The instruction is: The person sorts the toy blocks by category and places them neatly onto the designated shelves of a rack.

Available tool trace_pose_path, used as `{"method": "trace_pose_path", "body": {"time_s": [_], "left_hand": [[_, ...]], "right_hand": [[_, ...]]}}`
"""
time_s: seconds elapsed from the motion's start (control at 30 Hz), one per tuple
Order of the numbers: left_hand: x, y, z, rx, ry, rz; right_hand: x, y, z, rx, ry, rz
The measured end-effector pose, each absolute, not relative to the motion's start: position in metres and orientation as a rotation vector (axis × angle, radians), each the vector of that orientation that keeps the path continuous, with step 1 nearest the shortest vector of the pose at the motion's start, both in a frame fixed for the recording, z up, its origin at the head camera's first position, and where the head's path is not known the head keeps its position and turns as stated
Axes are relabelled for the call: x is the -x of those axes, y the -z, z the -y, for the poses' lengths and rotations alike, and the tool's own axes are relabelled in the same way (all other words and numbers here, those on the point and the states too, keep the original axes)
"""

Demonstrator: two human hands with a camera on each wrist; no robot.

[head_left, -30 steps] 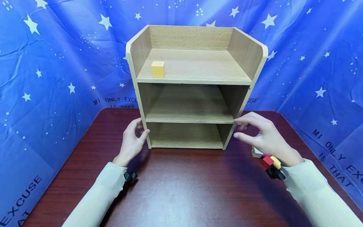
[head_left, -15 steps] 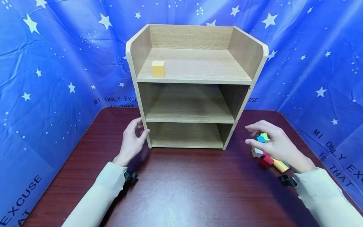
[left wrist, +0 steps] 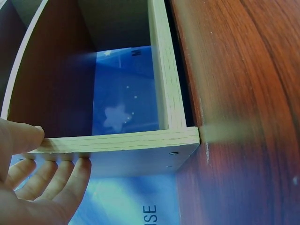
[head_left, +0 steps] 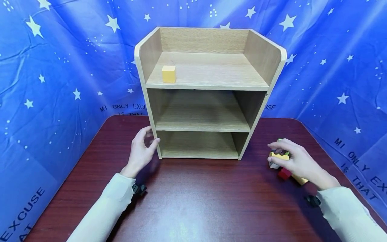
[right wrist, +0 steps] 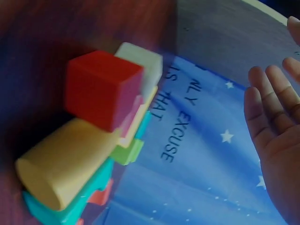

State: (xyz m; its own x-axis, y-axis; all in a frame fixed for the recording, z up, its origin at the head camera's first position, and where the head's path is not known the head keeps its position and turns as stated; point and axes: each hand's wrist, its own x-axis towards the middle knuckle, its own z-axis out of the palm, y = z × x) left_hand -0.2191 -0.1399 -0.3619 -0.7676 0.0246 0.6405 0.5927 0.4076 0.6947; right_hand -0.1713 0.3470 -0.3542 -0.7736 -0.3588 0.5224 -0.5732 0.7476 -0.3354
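Near the front of the top board of a wooden shelf sits a yellow cube. My left hand holds the shelf's lower left side panel; in the left wrist view, the thumb lies at the panel's edge and the fingers touch its outer face. On the right, my right hand is over a pile of toy blocks, fingers and thumb apart. The right wrist view shows its open palm beside a red cube, a yellow cylinder and a white block.
Also in the pile are a teal block and a green one, on the dark red table. A blue star-print curtain surrounds the table at the back and sides.
My right hand has moved away from the shelf's right side, rightward and down to the blocks. My left hand, the shelf and the yellow cube on top have stayed in place.
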Motion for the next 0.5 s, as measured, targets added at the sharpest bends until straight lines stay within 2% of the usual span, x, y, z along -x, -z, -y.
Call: {"method": "trace_pose_path", "body": {"time_s": [0.5], "left_hand": [[0.218,0.361,0.138,0.512,1.366,2.132]], "right_hand": [[0.175,0.370,-0.364,-0.608,-0.541,2.680]]}}
